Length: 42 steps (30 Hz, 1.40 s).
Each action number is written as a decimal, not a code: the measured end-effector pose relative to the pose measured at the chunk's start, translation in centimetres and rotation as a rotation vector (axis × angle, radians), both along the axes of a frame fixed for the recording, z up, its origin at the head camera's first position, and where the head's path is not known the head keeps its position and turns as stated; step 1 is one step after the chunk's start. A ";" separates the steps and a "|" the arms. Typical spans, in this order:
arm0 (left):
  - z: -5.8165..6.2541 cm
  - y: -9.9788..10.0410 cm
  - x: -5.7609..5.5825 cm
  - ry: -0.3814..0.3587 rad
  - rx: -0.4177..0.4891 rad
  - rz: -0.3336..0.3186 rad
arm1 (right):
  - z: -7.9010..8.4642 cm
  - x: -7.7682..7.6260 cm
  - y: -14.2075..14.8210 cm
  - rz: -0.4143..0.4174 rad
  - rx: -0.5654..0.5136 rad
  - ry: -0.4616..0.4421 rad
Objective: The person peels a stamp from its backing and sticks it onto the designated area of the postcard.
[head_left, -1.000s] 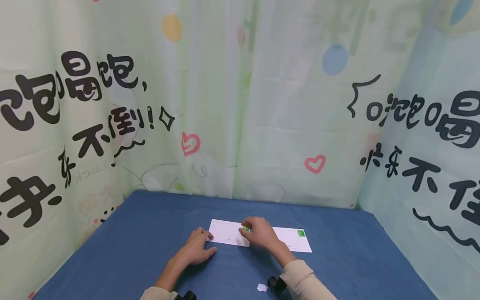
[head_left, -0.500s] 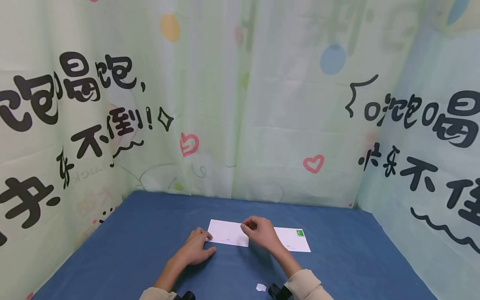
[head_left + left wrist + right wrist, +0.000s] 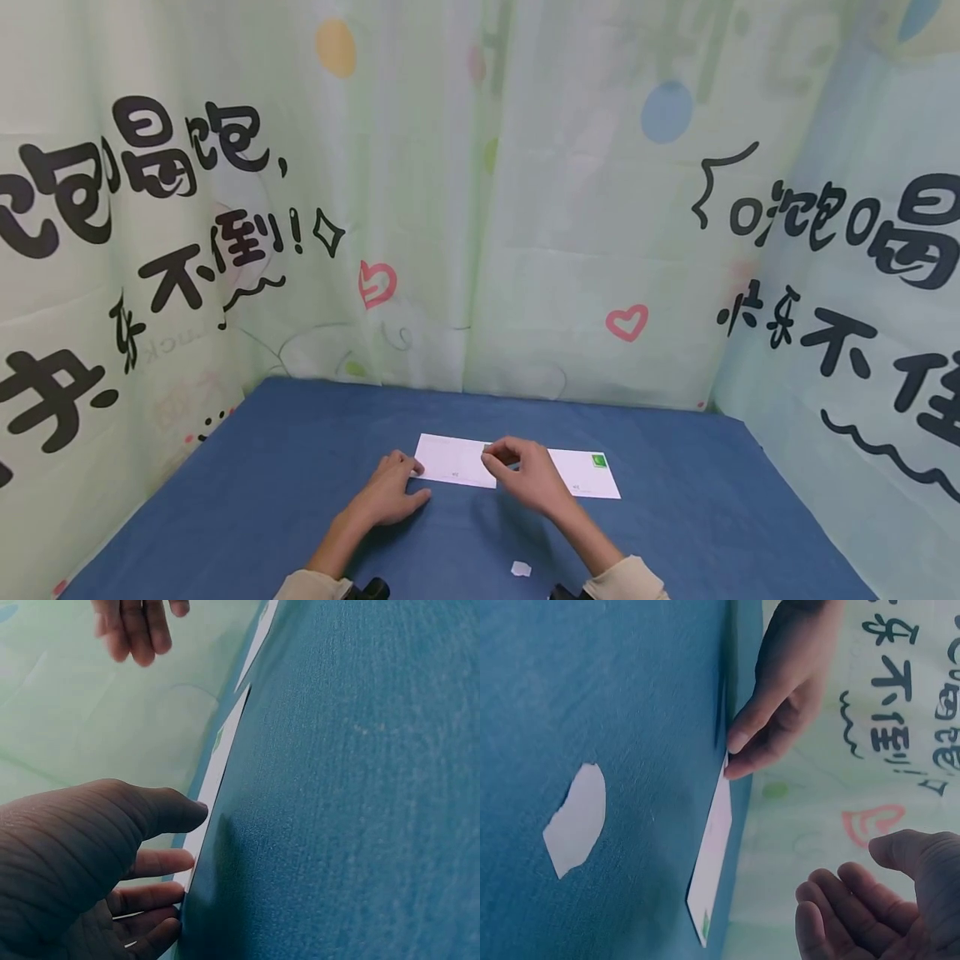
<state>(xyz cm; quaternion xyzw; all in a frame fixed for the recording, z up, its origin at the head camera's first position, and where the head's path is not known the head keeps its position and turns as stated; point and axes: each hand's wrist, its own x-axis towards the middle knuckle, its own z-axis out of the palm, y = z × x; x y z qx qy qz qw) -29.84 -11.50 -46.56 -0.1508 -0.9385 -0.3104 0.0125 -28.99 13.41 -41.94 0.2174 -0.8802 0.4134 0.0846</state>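
Note:
Two white envelopes lie side by side on the blue cloth. My left hand (image 3: pixel 392 492) rests its fingertips at the left end of the left envelope (image 3: pixel 453 461), thumb held apart. Above that envelope's right end hovers my right hand (image 3: pixel 531 479), fingers loosely bent and holding nothing in the right wrist view. A green stamp (image 3: pixel 218 739) sits at the far end of the left envelope in the left wrist view; the right hand mostly covers it in the head view. The right envelope (image 3: pixel 581 475), partly behind the right hand, bears a green stamp (image 3: pixel 599 460) at its top right corner.
A small torn scrap of white paper (image 3: pixel 521 568) lies near the front of the table, left of the right wrist. Blue cloth (image 3: pixel 675 517) covers the table. Printed pale curtains (image 3: pixel 555 250) enclose its back and sides.
My right hand has come off the green stamp at the left envelope's right end and lifted slightly, its forearm shifting right. The left hand has stayed at the envelope's left end.

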 end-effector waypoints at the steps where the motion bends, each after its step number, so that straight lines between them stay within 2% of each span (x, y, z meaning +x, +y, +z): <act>1: 0.0 0.0 0.0 0.001 -0.002 0.001 | 0.1 0.2 0.0 0.000 0.001 -0.005; 15: -0.2 -0.3 0.2 0.007 -0.009 0.005 | 1.2 3.5 -0.2 0.085 0.053 -0.033; 26: -0.4 -0.2 0.2 0.013 -0.002 -0.008 | 0.8 5.7 1.3 0.134 0.157 0.000; 32: -0.2 -0.3 0.2 0.006 -0.002 -0.004 | 0.6 6.0 2.9 0.102 0.186 -0.023; 42: -0.2 -0.5 0.4 0.018 -0.026 0.002 | 0.4 6.3 4.9 -0.001 0.228 -0.004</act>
